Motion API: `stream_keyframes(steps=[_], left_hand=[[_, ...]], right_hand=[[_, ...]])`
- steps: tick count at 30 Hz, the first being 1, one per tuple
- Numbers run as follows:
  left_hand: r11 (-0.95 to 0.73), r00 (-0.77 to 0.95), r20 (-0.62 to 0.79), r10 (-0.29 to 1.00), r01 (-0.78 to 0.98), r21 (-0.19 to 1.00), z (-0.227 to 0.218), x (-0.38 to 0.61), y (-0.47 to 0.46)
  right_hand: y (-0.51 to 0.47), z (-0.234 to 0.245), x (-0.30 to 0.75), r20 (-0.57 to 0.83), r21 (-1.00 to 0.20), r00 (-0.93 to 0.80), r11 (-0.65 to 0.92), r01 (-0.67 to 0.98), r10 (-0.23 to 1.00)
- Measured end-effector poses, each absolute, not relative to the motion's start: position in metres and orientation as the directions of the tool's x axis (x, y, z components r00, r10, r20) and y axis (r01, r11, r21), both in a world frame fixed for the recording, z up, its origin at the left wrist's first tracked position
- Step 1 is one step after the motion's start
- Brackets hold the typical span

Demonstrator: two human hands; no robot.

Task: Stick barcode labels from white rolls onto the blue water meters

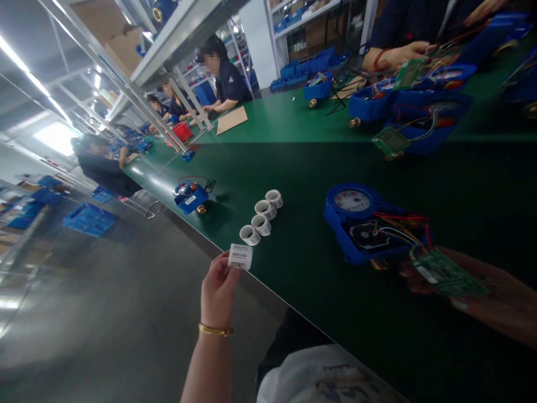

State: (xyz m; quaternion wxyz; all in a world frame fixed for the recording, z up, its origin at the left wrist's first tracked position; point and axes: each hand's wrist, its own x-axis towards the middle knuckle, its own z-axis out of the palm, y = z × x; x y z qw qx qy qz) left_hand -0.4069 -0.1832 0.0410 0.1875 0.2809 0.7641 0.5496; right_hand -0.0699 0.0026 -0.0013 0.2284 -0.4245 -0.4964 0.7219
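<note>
Label (240, 256) pinched in left hand (218, 286) grip, just off the bench (302, 168) edge, long axis level. Blue meter (356, 221) well to its right, past label rolls (261, 224). Right hand (415, 278) nearer, clamped on green circuit board (447, 274) beside meter.

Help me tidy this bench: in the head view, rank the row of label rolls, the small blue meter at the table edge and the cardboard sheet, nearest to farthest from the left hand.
1. Label rolls, on the table just beyond the left hand.
2. Small blue meter, further left at the edge.
3. Cardboard sheet, far up the bench.
</note>
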Motion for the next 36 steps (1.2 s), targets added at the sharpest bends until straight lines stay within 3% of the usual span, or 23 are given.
stream_keyframes(steps=[4, 7, 10, 12, 14, 29, 36], left_hand=[[0.151, -0.744, -0.01, 0.668, 0.123, 0.981, 0.048, -0.392, -0.182], [0.204, -0.716, 0.089, 0.693, 0.313, 0.928, 0.049, -0.391, -0.181], [0.402, -0.703, 0.3, 0.645, 0.646, 0.649, 0.045, -0.399, -0.181], [0.542, -0.684, 0.387, 0.618, 0.727, 0.42, 0.04, -0.41, -0.18], [0.613, -0.683, 0.398, 0.612, 0.728, 0.308, 0.033, -0.423, -0.176], [0.595, -0.65, 0.402, 0.645, 0.757, 0.269, 0.009, -0.436, -0.15], [0.491, -0.486, 0.51, 0.71, 0.86, 0.136, 0.029, -0.427, -0.136]], right_hand=[[-0.001, 0.007, -0.073, -0.374, -0.916, -0.534, -0.393, 0.085, 0.758], [0.001, 0.001, -0.071, -0.341, -0.921, -0.59, -0.387, 0.052, 0.732], [0.003, -0.004, -0.07, -0.323, -0.915, -0.616, -0.403, 0.011, 0.719], [0.003, -0.005, -0.071, -0.326, -0.911, -0.613, -0.412, 0.0, 0.72], [0.003, -0.005, -0.071, -0.327, -0.912, -0.619, -0.409, 0.011, 0.714], [0.007, -0.002, -0.067, -0.336, -0.923, -0.637, -0.378, 0.074, 0.694], [0.008, -0.002, -0.067, -0.359, -0.9, -0.653, -0.432, 0.054, 0.667]])
